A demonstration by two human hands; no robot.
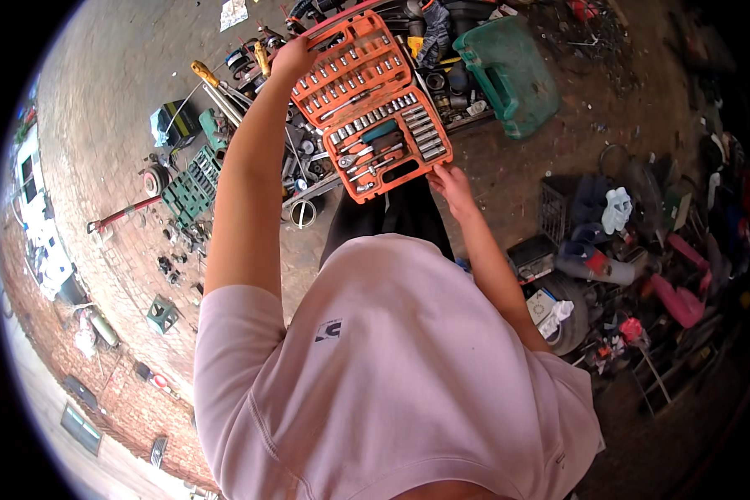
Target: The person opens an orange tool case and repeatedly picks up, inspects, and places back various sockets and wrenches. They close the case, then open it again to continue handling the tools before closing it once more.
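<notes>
An orange plastic socket set case (406, 172) lies opened out in front of me. Its lid (344, 53) carries rows of small sockets and a slim bar. In the base sit a ratchet (355, 156), a teal-handled driver (380, 131), a sliding T-bar (375, 167) and a block of deep sockets (426, 134). My left hand (294, 59) grips the lid's outer edge near its handle, fingers partly hidden. At the base's near right corner, the fingertips of my right hand (453, 187) touch the rim; whether they grip it is unclear.
Beneath and around the case is a low bench (315, 190) heaped with tools and metal parts. A closed green tool case (528, 81) stands right of it. Leftward lie an open green socket case (190, 187) and a black box (181, 122). Shoes and a tyre (569, 319) clutter the right.
</notes>
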